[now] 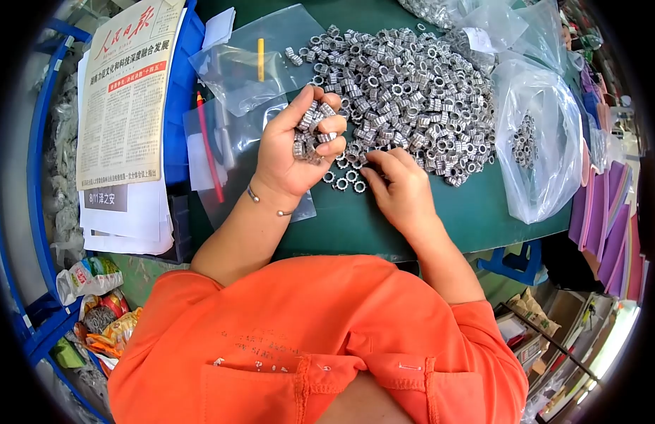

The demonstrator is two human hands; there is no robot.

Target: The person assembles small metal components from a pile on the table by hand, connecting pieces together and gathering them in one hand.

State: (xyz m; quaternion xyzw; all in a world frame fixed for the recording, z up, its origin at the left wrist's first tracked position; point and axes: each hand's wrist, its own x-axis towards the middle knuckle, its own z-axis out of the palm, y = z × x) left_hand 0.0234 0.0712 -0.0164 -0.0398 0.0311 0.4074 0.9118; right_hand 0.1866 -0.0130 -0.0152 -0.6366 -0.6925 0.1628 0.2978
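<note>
A large heap of small silvery metal rings [419,92] with notched outer edges covers the middle of the green table [348,226]. My left hand [288,141] is turned palm up, its fingers curled around a clump of these rings [312,131]. Close beside it, at the near edge of the heap, my right hand [401,191] reaches down with thumb and forefinger bent together. Whether a ring sits between those fingertips is hidden. Several loose rings [343,182] lie on the table just left of my right fingertips.
Clear plastic bags [249,63] lie at the left with a yellow stick [261,60] and a red pencil [209,145]. A newspaper [129,92] leans on a blue bin [185,85]. At right, an open plastic bag [543,169] holds more rings.
</note>
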